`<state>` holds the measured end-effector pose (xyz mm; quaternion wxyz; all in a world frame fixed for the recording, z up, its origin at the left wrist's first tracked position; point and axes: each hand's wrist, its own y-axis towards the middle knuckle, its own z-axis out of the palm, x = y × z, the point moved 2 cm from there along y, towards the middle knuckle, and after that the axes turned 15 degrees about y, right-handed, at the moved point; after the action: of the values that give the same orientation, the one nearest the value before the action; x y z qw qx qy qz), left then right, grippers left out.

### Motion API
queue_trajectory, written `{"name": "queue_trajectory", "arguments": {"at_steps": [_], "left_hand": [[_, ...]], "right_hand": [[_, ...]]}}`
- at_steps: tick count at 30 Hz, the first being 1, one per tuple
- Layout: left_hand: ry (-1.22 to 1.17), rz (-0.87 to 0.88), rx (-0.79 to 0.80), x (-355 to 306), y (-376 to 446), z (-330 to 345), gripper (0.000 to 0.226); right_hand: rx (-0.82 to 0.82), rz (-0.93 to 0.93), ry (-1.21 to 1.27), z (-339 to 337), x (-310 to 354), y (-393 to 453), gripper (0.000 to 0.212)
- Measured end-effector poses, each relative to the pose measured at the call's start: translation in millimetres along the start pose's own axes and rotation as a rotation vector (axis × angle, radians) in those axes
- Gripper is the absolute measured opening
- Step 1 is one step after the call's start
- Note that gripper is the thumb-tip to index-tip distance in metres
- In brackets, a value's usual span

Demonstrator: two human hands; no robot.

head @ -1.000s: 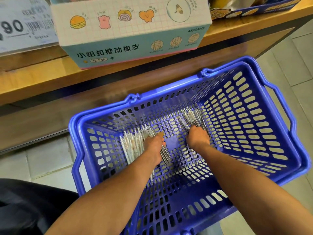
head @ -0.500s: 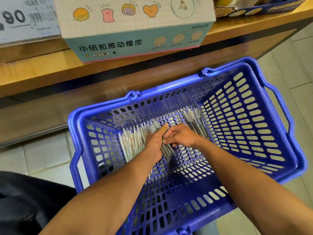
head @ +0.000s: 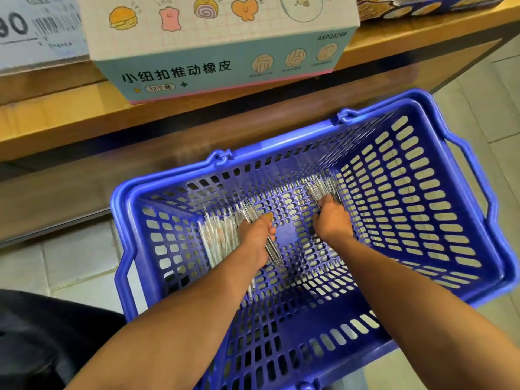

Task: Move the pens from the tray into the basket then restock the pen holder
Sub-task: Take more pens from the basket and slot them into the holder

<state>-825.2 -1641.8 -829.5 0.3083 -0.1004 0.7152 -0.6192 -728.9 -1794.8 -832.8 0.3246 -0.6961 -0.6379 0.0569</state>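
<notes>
- Your left hand (head: 254, 235) is gripping a bundle of clear pens (head: 270, 246) at centre frame, inside the blue basket (head: 422, 209).
- Your right hand (head: 333, 220) is curling its fingers around a second pen bundle (head: 322, 187), just right of centre.
- More white pens (head: 218, 235) are lying along the basket's left wall.

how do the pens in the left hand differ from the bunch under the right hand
The left hand grips a few clear pens, lifted beside a white pile. The right hand is on a bunch of pens lying on the basket floor, nearer the far wall. Left pens point toward the person; right ones fan away. Both sit inside the basket.
</notes>
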Motion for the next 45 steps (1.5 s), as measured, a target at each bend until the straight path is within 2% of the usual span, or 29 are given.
{"name": "queue_trajectory", "arguments": {"at_steps": [8,13,18,21,24,26,28,32,35,37,39,40,42,44,45], "left_hand": [[0.015,0.026,0.028,3,3,0,0.063],[0.006,0.004,0.034,5,7,0,0.067],[0.005,-0.006,0.022,5,6,0,0.071],[0.027,0.006,0.04,7,5,1,0.073],[0.046,0.002,0.062,7,5,1,0.071],[0.054,0.0,0.054,7,5,2,0.072],[0.056,0.008,0.028,7,6,2,0.078],[0.039,0.011,0.027,4,2,3,0.107],[0.039,0.033,0.056,4,2,2,0.114],[0.057,0.041,0.035,5,4,2,0.11],[0.039,0.032,0.0,3,4,1,0.101],[0.023,0.025,-0.013,2,4,1,0.097],[0.004,0.014,-0.02,0,4,0,0.086],[0.002,-0.005,-0.007,1,2,0,0.075],[0.002,-0.012,0.001,2,0,-1,0.069]], "right_hand": [[-0.039,0.05,-0.067,5,2,0,0.029],[0.057,0.082,-0.095,5,-1,-4,0.023],[-0.015,0.092,0.0,6,-2,-3,0.044],[0.015,0.152,0.046,4,-2,-1,0.031],[0.12,0.115,-0.075,3,-1,-2,0.025],[0.245,0.035,-0.089,4,3,-4,0.024],[0.42,-0.044,0.068,5,12,-8,0.02],[0.749,-0.076,0.401,3,40,-22,0.013],[0.788,-0.109,0.513,6,52,-28,0.016],[0.791,-0.116,0.592,6,53,-29,0.015],[0.759,-0.086,0.625,3,46,-25,0.013],[0.685,-0.053,0.646,2,40,-20,0.015],[0.403,0.022,0.6,-2,21,-6,0.016],[0.091,0.038,0.302,-10,3,2,0.017],[0.008,0.038,0.174,-12,-2,2,0.022]]}}
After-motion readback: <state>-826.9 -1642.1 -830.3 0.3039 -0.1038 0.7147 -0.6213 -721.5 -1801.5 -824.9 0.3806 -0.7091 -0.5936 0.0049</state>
